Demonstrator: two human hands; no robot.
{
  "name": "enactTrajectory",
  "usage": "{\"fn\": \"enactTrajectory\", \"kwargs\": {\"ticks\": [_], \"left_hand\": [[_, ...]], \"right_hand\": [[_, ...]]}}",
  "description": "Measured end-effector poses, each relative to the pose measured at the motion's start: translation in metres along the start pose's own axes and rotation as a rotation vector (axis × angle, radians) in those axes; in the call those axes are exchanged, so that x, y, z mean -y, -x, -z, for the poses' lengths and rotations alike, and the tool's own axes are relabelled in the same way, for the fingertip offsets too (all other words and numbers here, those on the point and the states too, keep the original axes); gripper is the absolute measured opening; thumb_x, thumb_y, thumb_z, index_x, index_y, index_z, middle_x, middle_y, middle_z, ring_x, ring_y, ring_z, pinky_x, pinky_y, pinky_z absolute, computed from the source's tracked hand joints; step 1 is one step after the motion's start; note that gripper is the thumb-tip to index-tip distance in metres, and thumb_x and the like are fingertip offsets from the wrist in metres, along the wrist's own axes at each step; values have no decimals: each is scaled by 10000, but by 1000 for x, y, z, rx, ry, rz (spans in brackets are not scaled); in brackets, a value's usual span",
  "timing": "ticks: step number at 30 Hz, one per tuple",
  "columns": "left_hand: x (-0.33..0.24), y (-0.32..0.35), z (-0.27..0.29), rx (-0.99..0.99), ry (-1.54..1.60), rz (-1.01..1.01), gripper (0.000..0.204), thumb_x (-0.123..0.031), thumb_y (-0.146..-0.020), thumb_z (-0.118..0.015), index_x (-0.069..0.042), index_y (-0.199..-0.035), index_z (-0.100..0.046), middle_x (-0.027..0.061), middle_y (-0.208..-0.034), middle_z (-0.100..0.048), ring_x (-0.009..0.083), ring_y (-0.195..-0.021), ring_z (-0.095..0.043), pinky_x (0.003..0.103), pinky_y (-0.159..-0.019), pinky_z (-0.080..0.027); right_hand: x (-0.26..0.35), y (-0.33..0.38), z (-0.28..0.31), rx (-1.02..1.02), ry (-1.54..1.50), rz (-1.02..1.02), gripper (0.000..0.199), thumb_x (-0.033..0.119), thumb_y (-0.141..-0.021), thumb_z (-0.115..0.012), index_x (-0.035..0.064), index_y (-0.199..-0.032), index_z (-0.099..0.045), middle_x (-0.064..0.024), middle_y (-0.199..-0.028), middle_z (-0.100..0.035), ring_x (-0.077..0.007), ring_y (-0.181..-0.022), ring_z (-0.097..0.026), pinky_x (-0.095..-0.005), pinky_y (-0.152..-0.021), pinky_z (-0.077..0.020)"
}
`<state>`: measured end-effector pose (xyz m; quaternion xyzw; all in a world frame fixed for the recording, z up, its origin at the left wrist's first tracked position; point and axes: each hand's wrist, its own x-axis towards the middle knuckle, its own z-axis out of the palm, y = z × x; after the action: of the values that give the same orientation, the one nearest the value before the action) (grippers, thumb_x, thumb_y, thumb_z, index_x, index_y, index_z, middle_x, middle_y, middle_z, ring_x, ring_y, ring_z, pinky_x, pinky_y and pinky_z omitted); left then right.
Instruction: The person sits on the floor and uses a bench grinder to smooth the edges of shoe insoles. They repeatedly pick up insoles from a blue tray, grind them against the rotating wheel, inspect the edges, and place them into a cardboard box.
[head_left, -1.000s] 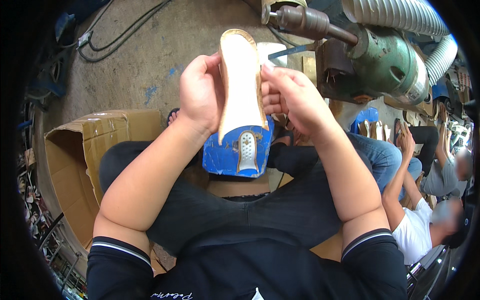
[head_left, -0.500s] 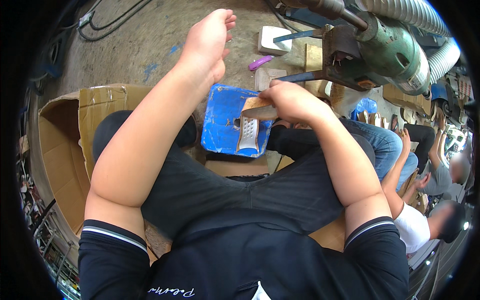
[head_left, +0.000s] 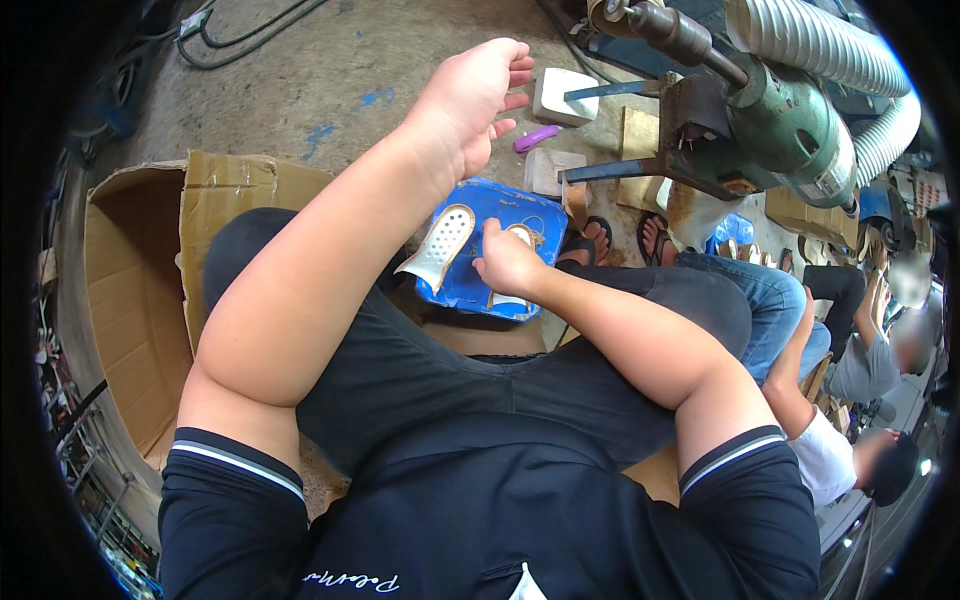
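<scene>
Nearest, dark trousers (head_left: 450, 390), legs spread wide around the blue stool (head_left: 490, 200). Good to sit like this and leave lots of room for both arms. On the stool, two white shoe soles, one left, one right, with a gap between.

Left sole (head_left: 443, 243): lying slanted, holes facing up, near end poking out past the left edge of the stool. Maybe slide it in a little, to stop it being bumped off.

Right sole (head_left: 524, 236): mostly hidden, only the ends peeking out. Over it, the right hand (head_left: 515, 262), fingers loosely bent, not spread wide. Cannot tell about any grip or touch here. Best to use the tan rims, softly, and not press or smear the white part. Keep the two soles from rubbing, too.

Farther off, past the stool, the left hand (head_left: 470, 110), fingers loosely open, nothing seen in it. To its right, on the floor (head_left: 290, 80), a grey block (head_left: 553, 172), a purple thing (head_left: 537, 139) and a white block (head_left: 555, 105). Far right, a green machine (head_left: 790, 130); best to keep fingers away from its rod.
</scene>
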<state>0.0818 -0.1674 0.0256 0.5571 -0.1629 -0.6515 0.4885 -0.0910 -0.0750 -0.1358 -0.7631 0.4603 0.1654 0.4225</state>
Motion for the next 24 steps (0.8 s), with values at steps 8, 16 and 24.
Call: {"fn": "enactTrajectory", "kwargs": {"ticks": [8,16,24], "left_hand": [[3,-20,11,47,-280,-73,477,-473,-1048,-607,-77,-1307,-674,72,-1334,-682,224,-1231,-624,393,-1017,-457],[103,-35,46,550,-1994,157,657,-602,-942,-744,20,-1141,-810,275,-1212,-765,421,-1157,-739,477,-1027,-585],[157,-49,63,388,-1913,124,418,-133,-778,-863,85,-1124,-778,285,-1155,-775,394,-1153,-756,439,-976,-614]], "right_hand": [[4,22,31,-242,315,-68,506,225,-953,-707,-86,-1306,-521,-315,-1199,-716,-465,-1101,-747,-502,-924,-620],[-124,-14,111,-13,176,-679,435,95,-843,-795,0,-1266,-764,-193,-1304,-764,-361,-1244,-728,-460,-1022,-599],[-206,-55,30,-376,-130,-628,1008,154,-779,-913,174,-1621,-360,-181,-1626,-499,-391,-1478,-524,-501,-1192,-481]]}}
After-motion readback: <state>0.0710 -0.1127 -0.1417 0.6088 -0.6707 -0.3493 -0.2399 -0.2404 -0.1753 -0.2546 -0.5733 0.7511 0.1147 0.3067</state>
